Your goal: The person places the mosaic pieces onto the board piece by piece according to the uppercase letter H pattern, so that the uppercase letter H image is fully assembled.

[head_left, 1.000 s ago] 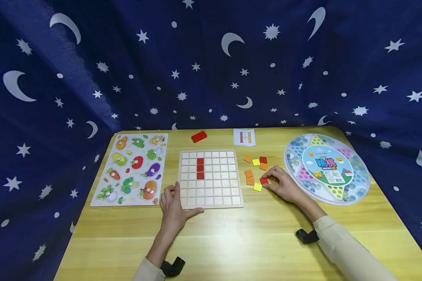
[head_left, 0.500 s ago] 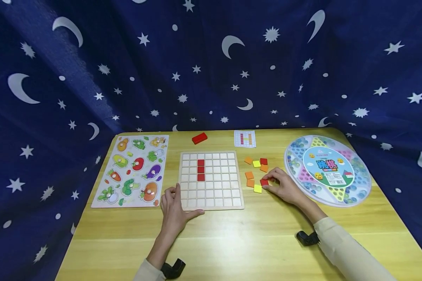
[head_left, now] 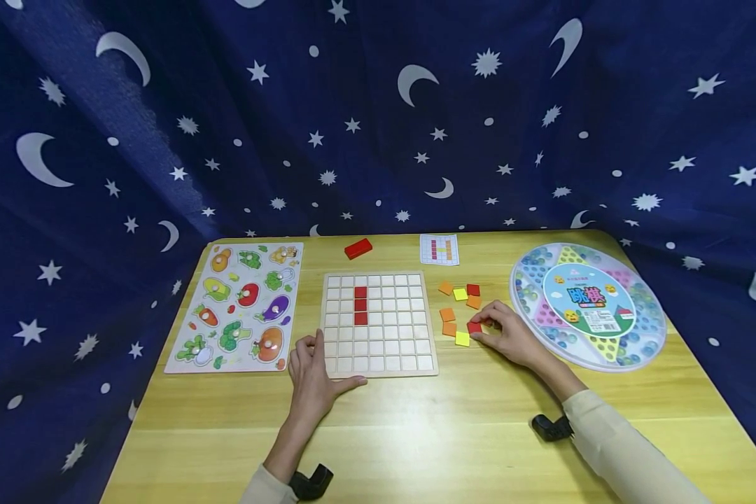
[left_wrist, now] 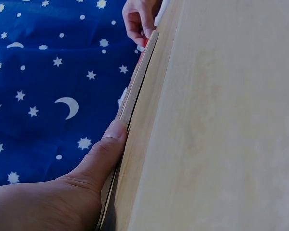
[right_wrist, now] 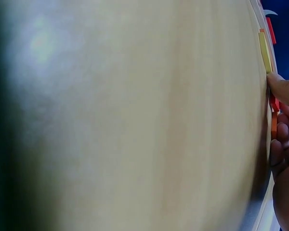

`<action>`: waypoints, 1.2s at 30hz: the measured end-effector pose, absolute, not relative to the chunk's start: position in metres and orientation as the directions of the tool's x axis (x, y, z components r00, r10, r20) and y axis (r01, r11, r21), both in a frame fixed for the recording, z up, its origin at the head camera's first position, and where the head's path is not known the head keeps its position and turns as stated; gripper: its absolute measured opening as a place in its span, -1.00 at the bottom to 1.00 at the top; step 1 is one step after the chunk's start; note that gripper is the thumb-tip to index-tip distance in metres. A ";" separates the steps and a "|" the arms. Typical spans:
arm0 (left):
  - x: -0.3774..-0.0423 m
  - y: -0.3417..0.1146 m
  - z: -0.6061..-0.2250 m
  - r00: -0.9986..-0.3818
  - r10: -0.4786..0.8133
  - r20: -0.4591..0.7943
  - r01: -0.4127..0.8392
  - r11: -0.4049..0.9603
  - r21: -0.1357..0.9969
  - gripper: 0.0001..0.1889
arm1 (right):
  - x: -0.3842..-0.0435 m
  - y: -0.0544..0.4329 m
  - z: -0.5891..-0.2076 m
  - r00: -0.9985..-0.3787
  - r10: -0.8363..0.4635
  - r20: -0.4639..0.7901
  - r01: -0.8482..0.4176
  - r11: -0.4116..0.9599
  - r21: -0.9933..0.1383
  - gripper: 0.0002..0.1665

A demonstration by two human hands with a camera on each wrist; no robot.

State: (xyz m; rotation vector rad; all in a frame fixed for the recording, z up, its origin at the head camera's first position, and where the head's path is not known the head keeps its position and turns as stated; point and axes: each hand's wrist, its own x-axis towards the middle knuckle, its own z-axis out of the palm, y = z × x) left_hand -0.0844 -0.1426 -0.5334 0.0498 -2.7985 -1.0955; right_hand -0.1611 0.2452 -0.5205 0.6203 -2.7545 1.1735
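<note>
A pale wooden grid board (head_left: 397, 344) lies flat on the table, with three red tiles (head_left: 360, 305) in a vertical row in its cells. My left hand (head_left: 310, 374) rests at its near left corner, thumb (left_wrist: 98, 156) stretched along the near edge and index finger up the left side. To the right of the board, my right hand (head_left: 510, 334) pinches a red tile (head_left: 474, 327) between thumb and fingers, low over the table. Around it lie a yellow tile (head_left: 463, 339), an orange tile (head_left: 449, 329) and several other loose red, orange and yellow tiles.
At the left lies a vegetable puzzle board (head_left: 227, 357). A red block (head_left: 358, 248) and a pattern card (head_left: 439, 250) are near the back edge. A round Chinese checkers set (head_left: 589, 301) sits beyond my right hand. A starry curtain (head_left: 378, 140) hangs behind the table.
The whole head view has shifted slightly downward in the frame. Both hands stay where they were, the right still at the same red tile.
</note>
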 end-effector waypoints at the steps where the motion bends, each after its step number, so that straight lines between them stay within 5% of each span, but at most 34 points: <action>1: -0.084 -0.143 -0.534 -0.990 -0.080 0.114 0.019 0.736 0.677 0.37 | -0.161 0.245 -0.521 -0.914 -0.333 0.231 -0.397 0.624 -0.673 -0.77; 21: -0.085 -0.143 -0.535 -0.986 -0.084 0.144 0.036 0.738 0.674 0.38 | -0.171 0.227 -0.507 -0.890 -0.388 0.241 -0.445 0.616 -0.650 -0.74; 36: -0.087 -0.143 -0.538 -0.980 -0.086 0.180 0.052 0.762 0.646 0.36 | -0.187 0.168 -0.498 -0.856 -0.463 0.229 -0.484 0.565 -0.668 -0.75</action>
